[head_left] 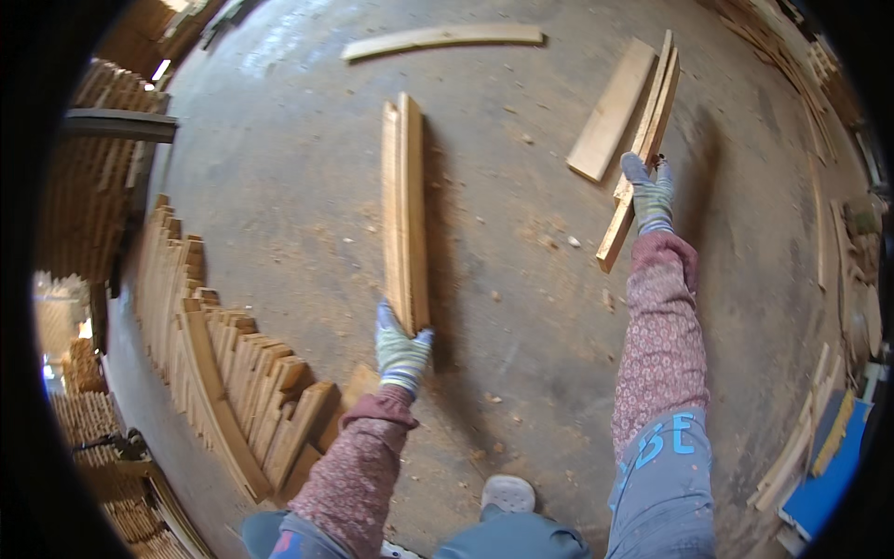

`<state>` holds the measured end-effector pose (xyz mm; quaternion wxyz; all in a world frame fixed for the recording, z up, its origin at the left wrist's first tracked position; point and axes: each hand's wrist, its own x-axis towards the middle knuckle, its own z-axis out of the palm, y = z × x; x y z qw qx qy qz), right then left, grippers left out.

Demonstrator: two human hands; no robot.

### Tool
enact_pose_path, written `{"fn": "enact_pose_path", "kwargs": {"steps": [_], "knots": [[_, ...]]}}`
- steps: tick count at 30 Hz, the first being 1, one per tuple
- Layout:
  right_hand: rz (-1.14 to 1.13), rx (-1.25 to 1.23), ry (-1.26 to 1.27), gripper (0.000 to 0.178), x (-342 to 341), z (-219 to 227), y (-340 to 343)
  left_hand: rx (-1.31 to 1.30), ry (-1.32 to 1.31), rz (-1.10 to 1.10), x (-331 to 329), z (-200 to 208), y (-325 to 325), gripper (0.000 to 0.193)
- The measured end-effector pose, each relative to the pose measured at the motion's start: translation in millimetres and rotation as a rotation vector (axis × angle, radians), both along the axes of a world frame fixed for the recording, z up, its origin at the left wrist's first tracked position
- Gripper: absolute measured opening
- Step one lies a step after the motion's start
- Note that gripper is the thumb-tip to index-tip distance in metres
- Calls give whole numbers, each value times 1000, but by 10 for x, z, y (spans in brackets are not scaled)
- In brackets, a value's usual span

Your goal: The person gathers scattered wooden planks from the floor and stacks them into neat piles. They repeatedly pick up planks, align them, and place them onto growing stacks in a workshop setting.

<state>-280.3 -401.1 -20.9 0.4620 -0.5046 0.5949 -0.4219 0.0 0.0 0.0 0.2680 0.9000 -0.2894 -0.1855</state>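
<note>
My left hand [403, 356], in a striped knit glove, is closed round the near end of a pair of wooden boards [405, 214] held on edge, pointing away from me. Farther out on the right, my gloved right hand [651, 191] grips two narrow wooden boards [655, 112] lying against each other, their near ends uneven. Just left of these, a wide flat board [613, 110] lies on the floor. The palm sides of both hands are hidden.
A single board [442, 39] lies across the floor at the far side. Along the left runs a row of stacked boards [237, 373], with taller timber piles [93, 186] behind. Loose strips [801, 429] and a blue panel [829, 466] are at the right. Wood chips litter the concrete floor [521, 317].
</note>
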Motion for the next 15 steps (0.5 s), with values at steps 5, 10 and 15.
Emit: {"fn": "enact_pose_path", "kwargs": {"steps": [5, 10, 15], "knots": [[73, 357, 926, 110, 1143, 299, 74, 40, -78, 136, 360, 43, 150, 99], [53, 436, 1139, 126, 1495, 531, 197, 284, -16, 239, 663, 251, -110, 98], [53, 342, 916, 103, 1571, 476, -21, 249, -108, 203, 644, 240, -159, 96]]}}
